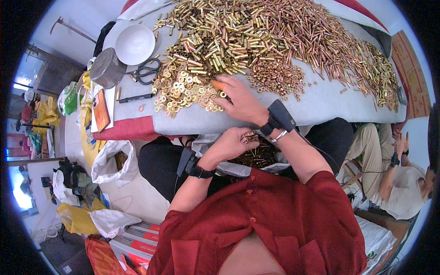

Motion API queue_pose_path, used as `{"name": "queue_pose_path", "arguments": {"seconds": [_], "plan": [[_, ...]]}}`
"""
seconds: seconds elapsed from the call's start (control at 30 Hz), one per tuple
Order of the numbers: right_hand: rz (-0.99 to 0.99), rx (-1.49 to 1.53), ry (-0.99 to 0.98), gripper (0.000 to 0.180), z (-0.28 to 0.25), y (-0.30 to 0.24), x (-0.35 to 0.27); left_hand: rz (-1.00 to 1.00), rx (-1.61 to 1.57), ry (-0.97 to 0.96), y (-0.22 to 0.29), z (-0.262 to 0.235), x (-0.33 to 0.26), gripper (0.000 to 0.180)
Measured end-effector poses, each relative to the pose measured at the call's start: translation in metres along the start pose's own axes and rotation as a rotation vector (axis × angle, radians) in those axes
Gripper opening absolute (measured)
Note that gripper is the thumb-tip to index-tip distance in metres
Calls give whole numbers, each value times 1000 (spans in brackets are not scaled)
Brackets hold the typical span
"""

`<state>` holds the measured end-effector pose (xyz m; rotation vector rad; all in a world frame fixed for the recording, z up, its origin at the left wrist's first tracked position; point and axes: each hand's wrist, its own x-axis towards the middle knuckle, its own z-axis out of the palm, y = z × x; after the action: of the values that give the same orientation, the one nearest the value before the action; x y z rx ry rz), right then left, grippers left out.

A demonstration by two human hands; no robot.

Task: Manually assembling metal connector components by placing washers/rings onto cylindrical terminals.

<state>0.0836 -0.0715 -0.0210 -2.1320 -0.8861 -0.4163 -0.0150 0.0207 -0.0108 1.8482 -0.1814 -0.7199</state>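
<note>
Three heaps cover the worktop (321,107): one broad heap of brass-coloured tubes and rods (238,39), one of flat washers (181,91) and one of small nuts (277,79), each holding too many pieces to count. Beside them lie one pair of black-handled scissors (146,72), one black marker (136,98) and one orange-backed phone (101,111).

Of two round vessels, the white bowl (135,45) shows its pale surface; the metal pot (108,68) hides whatever is inside. Two white bags stand below: the lap bag (236,169) contains many dark, slim metal parts, and the floor sack (103,167) has something brown inside.

The left hand (236,145), above the lap bag, has its grip closed on a few small metal pieces (250,136). The right hand (240,98) reaches the washer heap's right edge, fingers bent; whether its grip pinches a washer, I cannot tell.
</note>
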Motion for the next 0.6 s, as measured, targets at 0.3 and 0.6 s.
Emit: {"name": "queue_pose_path", "arguments": {"seconds": [0.3, 0.6], "plan": [[107, -8, 142, 21, -82, -7, -42, -75, -425, -40, 8, -1, -2, 19], [252, 89, 167, 17, -109, -35, -95, -122, -940, 108, 28, -1, -4, 25]]}}
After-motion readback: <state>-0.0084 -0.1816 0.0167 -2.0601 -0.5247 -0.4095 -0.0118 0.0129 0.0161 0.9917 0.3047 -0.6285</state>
